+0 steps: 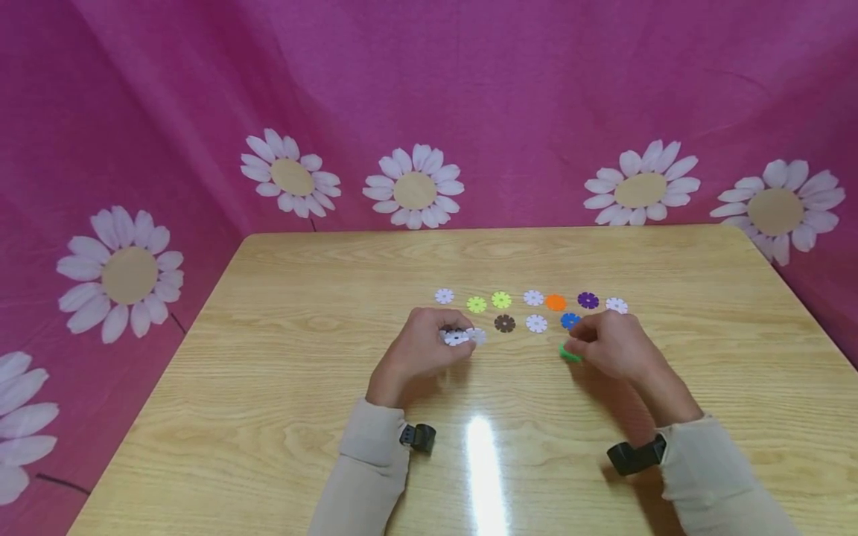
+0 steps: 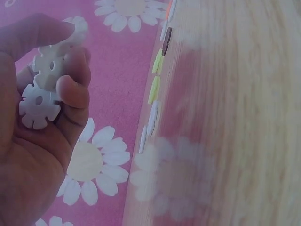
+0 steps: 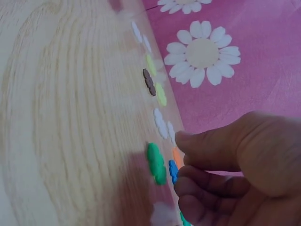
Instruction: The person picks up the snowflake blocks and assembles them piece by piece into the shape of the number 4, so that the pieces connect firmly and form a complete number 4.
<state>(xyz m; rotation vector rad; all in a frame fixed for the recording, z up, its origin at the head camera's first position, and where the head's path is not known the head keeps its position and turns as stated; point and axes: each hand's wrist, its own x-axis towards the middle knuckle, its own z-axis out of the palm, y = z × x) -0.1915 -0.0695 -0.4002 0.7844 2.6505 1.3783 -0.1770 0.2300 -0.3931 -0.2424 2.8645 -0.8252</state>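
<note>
My left hand [image 1: 425, 346] grips several white notched discs [image 2: 39, 107] between thumb and curled fingers. They overlap in a short row, and fingers hide part of them. My right hand [image 1: 613, 346] hovers low over the table, fingers bent and thumb apart from them. Just off its fingertips is a green notched disc [image 3: 156, 164], looking slanted in the head view. A blue disc [image 1: 570, 321] lies right behind those fingertips. Part of another green piece [image 3: 184, 219] peeks out below the fingers in the right wrist view.
Loose notched discs lie in two rough rows beyond the hands: an orange disc [image 1: 555, 302], a purple disc [image 1: 588, 300], a brown disc [image 1: 505, 323], yellow-green discs [image 1: 501, 300] and white discs [image 1: 536, 323]. A pink flowered cloth [image 1: 509, 112] hangs behind the wooden table [image 1: 268, 372].
</note>
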